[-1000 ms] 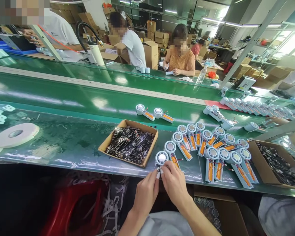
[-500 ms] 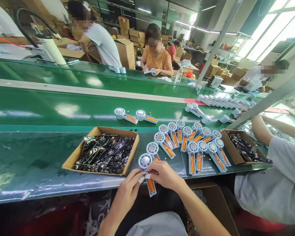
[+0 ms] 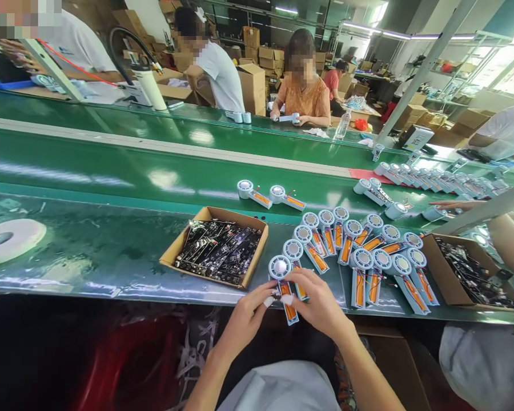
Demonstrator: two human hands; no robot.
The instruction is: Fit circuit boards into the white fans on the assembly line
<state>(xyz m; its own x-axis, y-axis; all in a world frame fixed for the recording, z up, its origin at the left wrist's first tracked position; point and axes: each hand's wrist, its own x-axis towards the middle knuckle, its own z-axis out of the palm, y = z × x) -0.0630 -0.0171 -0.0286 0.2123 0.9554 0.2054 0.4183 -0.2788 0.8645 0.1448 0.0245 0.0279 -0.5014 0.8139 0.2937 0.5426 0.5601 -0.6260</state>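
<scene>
A pale blue fan-shaped housing (image 3: 280, 267) with a round slotted head and an orange-filled handle lies at the bench's front edge, its handle jutting over it. My left hand (image 3: 249, 313) is closed at the left of its neck, fingertips pinched together around a small part too tiny to name. My right hand (image 3: 319, 302) grips the handle from the right, thumb across the orange inside. White coverings show on both thumbs. Right behind it lies a similar housing (image 3: 293, 249), partly hidden by my right hand.
A cardboard box (image 3: 167, 260) of black circuit boards stands to the left, another box (image 3: 437, 268) to the right. Several housings (image 3: 364, 258) cluster on the bench. A white roll (image 3: 34, 234) lies far left. A co-worker's arm (image 3: 503, 234) reaches in at right. A green conveyor (image 3: 111, 165) runs behind.
The camera view has turned left, so everything appears shifted right and the white roll has come into view. Both my hands stay at the same housing, the right thumb now lower on its handle.
</scene>
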